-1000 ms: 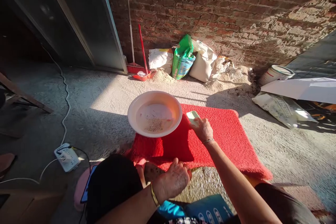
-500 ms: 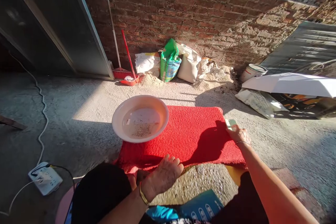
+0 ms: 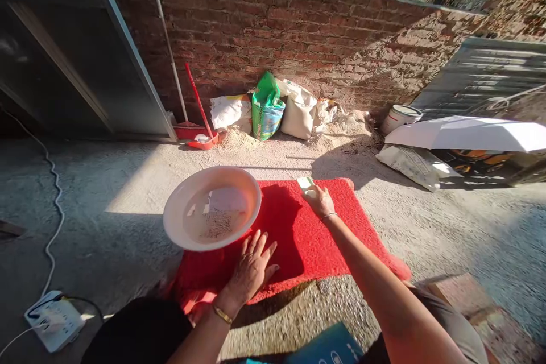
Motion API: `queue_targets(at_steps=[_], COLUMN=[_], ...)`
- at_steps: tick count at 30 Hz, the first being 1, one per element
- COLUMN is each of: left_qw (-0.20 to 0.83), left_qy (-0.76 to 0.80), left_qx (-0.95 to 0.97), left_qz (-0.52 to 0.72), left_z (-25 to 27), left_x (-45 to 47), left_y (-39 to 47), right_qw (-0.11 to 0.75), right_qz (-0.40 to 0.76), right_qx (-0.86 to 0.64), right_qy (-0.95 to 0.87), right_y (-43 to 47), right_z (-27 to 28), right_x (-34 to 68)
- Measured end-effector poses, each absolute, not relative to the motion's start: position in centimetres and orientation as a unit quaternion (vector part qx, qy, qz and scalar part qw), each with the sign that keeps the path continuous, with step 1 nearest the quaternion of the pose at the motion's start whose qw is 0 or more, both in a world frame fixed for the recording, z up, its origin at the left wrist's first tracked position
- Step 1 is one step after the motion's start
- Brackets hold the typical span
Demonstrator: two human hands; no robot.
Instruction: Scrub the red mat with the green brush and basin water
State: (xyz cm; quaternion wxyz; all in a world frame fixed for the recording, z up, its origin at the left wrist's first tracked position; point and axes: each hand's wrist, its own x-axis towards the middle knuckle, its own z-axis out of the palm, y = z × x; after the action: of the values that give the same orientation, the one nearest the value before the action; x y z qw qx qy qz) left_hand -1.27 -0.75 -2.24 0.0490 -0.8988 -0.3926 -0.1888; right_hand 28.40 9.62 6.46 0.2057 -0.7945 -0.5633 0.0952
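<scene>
A fuzzy red cloth [image 3: 328, 244] lies spread over a low surface in front of me, its near edge above wet, rough stone [image 3: 298, 307]. My right hand [image 3: 321, 202] grips a small pale green-and-white block [image 3: 305, 183] over the far part of the cloth; whether block and cloth touch is hard to see. With fingers spread, my left hand [image 3: 251, 270] rests on the cloth's near left part and holds nothing. Just beyond its fingertips, a wide pale basin [image 3: 177, 210] stands on the left end of the cloth. Dark specks show at the bottom, under what looks like shallow water.
A red dustpan [image 3: 202, 141], a green bag [image 3: 267, 111] and pale sacks [image 3: 298, 114] stand along the brick wall [image 3: 256, 28]. On the right are a bucket [image 3: 398, 118] and a white cover [image 3: 464, 133]. A power strip [image 3: 55, 321] with cords lies at left; bricks [image 3: 460, 296] lie at right.
My right hand has moved left with the block, from the cloth's right edge to its far middle. The left hand has gone forward onto the cloth, and its fingers have spread.
</scene>
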Motion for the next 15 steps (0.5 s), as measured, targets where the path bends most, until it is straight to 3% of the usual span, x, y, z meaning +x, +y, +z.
queue_targets(at_steps=[6,9,13,15], left_qw=[0.063,0.055,0.005,-0.042], left_qy=[-0.398,-0.392,-0.403,-0.417], left_qx=[-0.89,-0.897,-0.896,-0.887], left_qz=[-0.213,-0.197,-0.184,-0.193], left_z=[-2.6,-1.7,-0.1,0.3], left_x=[-1.4,-1.2,-0.9,-0.9], left_y=[-1.5,-1.5,-1.4,-1.2], right_qw=[0.127,0.105,0.163,0.145], right_qz=[0.107,0.11,0.083,0.081], right_qx=[-0.711,-0.748,-0.86,-0.892], right_qy=[-0.683,-0.646,-0.476,-0.42], right_y=[13.1,13.0,10.5,8.7], right_z=[6.9,7.5,8.9,8.7], right_x=[20.5,24.5,34.3,39.6])
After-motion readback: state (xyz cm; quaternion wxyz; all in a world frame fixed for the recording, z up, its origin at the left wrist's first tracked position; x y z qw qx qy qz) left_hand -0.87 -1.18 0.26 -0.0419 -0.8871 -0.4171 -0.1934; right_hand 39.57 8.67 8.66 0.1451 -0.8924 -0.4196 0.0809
